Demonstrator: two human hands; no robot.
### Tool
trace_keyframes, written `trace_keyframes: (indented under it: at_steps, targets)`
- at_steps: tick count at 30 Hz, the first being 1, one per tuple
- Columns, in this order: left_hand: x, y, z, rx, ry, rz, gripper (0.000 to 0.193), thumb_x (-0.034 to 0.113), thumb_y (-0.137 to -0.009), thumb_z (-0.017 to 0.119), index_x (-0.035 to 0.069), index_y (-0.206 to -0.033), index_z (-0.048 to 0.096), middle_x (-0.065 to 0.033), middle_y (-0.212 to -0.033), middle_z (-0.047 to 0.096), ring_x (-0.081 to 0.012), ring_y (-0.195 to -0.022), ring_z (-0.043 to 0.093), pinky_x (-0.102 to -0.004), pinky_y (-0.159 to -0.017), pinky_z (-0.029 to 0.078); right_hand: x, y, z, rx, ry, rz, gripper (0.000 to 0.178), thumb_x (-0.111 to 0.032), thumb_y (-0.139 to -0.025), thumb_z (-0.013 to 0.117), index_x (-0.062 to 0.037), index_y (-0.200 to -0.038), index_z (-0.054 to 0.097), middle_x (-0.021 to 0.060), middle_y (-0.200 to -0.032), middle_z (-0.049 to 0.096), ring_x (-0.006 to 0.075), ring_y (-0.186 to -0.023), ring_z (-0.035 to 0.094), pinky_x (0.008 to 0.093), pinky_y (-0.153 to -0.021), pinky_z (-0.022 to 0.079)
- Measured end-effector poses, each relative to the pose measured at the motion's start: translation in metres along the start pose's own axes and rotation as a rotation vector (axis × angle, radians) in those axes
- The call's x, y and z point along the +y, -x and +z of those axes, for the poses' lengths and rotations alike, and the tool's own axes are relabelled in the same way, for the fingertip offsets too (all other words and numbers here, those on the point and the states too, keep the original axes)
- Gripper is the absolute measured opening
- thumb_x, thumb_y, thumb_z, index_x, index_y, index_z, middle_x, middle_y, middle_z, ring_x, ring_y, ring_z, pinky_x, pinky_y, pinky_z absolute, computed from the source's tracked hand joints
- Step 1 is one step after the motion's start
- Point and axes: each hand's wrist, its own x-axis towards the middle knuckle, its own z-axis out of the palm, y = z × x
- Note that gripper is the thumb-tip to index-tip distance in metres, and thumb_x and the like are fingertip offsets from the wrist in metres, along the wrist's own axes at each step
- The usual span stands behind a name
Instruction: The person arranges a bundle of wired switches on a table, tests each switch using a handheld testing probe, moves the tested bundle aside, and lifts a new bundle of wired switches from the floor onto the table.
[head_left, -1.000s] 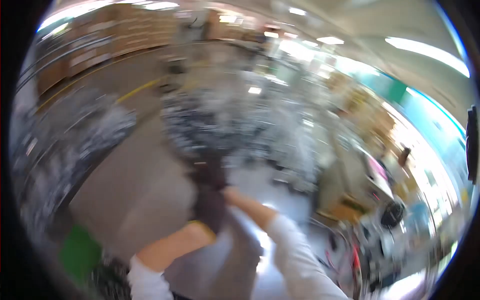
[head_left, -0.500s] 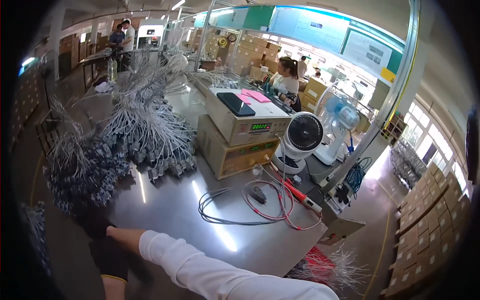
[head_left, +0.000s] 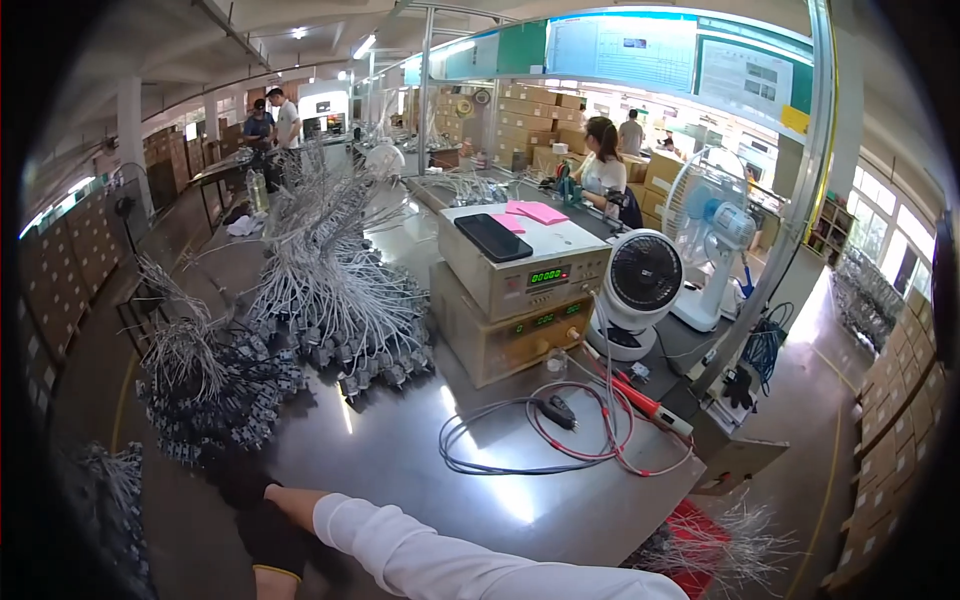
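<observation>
Both of my hands wear black gloves and come together at the near left edge of the metal table (head_left: 390,440). My right hand (head_left: 243,487), its arm in a white sleeve reaching across from the right, is just below a bundle of cables with dark plugs (head_left: 215,400). Close under it is my left hand (head_left: 272,545), the glove's yellow cuff showing at the wrist. The fingers of both hands are lost in the dark, so I cannot make out whether they hold anything. A larger heap of grey-white cables with plugs (head_left: 325,290) lies just beyond.
Two stacked test instruments (head_left: 520,290) carry a black phone (head_left: 492,237) and pink notes. A small fan (head_left: 645,275), a taller fan (head_left: 715,230), looped test leads (head_left: 540,455) and a red-handled probe (head_left: 650,400) are at the right. More cables lie low at left (head_left: 110,500). People work farther off.
My view has shifted, so the table and its contents appear farther right and slightly lower. Both hands stay close together below the left cable bundle.
</observation>
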Motion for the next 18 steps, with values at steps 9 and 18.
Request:
trace_keyframes:
  at_steps: [9,18]
  targets:
    - [0.005,-0.018,0.02,0.386,0.304,0.061,0.011,0.019,-0.091,0.067,0.009,-0.093,0.071,-0.0166,-0.088,0.074,-0.0361,-0.082,0.073,-0.0449,-0.07,0.055,0.027,-0.183,0.047,0.585,0.756,-0.804,0.047,-0.015,-0.093,0.06,-0.0123,-0.14,0.063,0.0164,-0.144,0.06,0.0367,-0.138,0.051,0.0478,-0.116,0.04]
    - [0.037,-0.014,-0.03,0.294,0.426,-0.093,0.015,0.021,-0.093,0.066,0.008,-0.091,0.071,-0.0177,-0.086,0.074,-0.0364,-0.081,0.073,-0.0457,-0.069,0.056,0.072,-0.235,0.056,0.637,0.587,-0.751,0.041,-0.019,-0.105,0.046,-0.0124,-0.142,0.062,0.0159,-0.142,0.062,0.0336,-0.133,0.055,0.0432,-0.113,0.042]
